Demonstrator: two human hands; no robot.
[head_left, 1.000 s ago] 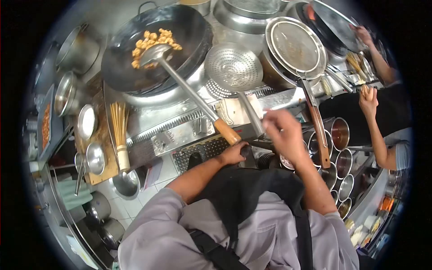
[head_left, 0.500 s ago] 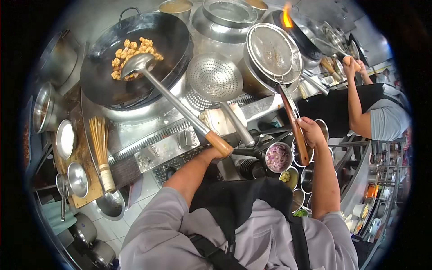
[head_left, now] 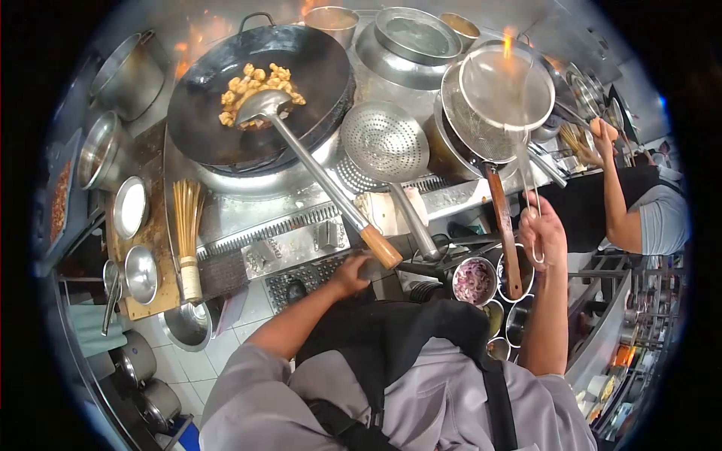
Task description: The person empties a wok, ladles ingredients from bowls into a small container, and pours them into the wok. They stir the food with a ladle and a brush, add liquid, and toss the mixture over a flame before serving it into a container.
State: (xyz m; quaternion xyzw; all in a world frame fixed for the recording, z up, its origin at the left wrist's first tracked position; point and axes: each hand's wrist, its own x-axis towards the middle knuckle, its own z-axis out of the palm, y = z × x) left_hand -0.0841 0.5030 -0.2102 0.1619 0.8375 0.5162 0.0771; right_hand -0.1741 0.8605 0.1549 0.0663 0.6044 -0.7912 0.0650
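Note:
My right hand (head_left: 544,229) is closed on the thin wire handle of a round mesh strainer (head_left: 505,86), raised above the pots. A second strainer with a wooden handle (head_left: 502,233) rests beneath it on a pot. My left hand (head_left: 352,276) is at the stove's front edge, below the wooden handle end of a ladle (head_left: 323,177); its fingers look extended and hold nothing visible. The ladle leans on the rim of a black wok (head_left: 192,113), its bowl against golden fried pieces (head_left: 259,79). A perforated skimmer (head_left: 385,143) lies right of the wok.
Flames (head_left: 203,37) rise behind the wok. A bamboo brush (head_left: 188,233) and metal bowls (head_left: 141,274) stand at left. A bowl of sliced onion (head_left: 474,281) sits among small containers in front of me. Another person's arm (head_left: 618,195) works at the right stove.
My right hand has gone from the wooden-handled strainer to the wire-handled one and lifted it. My left hand has moved back from the ladle handle. Flames have appeared behind the wok.

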